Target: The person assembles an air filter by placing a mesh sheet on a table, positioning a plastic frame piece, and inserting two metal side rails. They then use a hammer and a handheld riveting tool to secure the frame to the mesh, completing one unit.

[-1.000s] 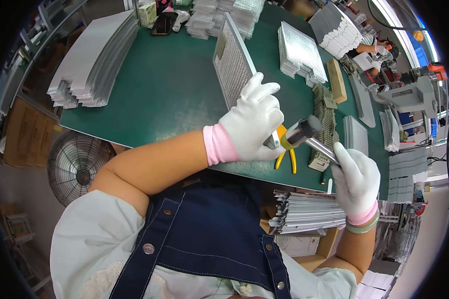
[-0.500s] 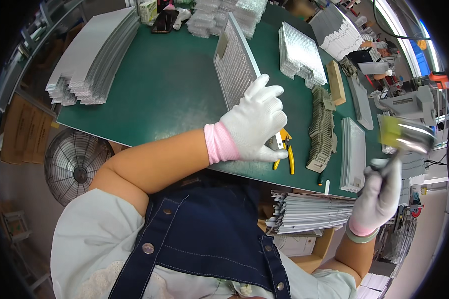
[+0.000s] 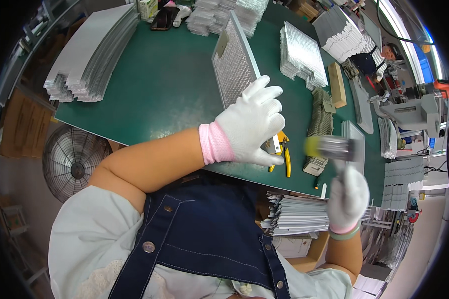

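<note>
My left hand, in a white glove with a pink cuff, grips the near end of a flat framed mesh panel. The panel stands on its edge on the green table, its silvery frame pointing away from me. My right hand, gloved too, is raised over the near right table edge. It holds a mallet with a yellow face and a shiny metal-looking head; motion blurs it. The mallet head is to the right of my left hand, apart from the panel. Yellow-handled pliers lie beside my left hand.
A row of grey-green clip-like parts and a wooden block lie to the right. Stacked silvery panels sit farther back, with another tall stack at left. A fan stands left; another person is at far right.
My right hand has swung the mallet leftward, from beyond the right table edge toward the panel. My left hand keeps its hold, with the panel nearly unmoved.
</note>
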`<state>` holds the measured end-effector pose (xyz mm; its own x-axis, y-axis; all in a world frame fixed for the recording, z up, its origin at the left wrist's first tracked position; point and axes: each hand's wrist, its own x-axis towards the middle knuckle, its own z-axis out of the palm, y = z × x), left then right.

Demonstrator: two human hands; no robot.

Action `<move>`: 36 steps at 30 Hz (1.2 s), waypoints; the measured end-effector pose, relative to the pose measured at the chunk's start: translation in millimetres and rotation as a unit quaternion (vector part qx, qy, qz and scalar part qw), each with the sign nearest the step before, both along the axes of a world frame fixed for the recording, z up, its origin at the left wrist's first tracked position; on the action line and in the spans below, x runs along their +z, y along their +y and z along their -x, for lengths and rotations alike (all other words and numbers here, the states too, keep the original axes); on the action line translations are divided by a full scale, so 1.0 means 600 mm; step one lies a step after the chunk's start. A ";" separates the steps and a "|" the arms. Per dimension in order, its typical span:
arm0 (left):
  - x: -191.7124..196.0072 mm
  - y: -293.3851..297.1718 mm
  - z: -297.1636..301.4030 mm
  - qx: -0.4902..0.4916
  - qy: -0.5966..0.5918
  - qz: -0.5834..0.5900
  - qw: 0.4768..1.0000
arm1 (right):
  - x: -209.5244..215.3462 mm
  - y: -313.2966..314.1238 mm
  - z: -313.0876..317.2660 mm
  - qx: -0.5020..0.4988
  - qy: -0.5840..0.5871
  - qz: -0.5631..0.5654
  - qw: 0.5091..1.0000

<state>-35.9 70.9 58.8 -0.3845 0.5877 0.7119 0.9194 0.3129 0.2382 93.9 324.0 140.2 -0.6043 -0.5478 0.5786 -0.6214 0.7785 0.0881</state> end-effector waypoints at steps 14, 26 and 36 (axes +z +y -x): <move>-0.007 0.011 -0.007 0.001 0.004 -0.050 0.999 | -0.023 0.016 0.029 -0.046 -0.166 0.027 0.985; 0.008 0.061 0.028 -0.026 -0.019 0.026 0.999 | -0.123 0.173 0.196 -0.307 0.048 0.436 0.844; 0.016 0.098 0.027 -0.057 -0.046 0.028 0.997 | 0.313 0.247 0.299 0.065 -0.168 0.644 0.744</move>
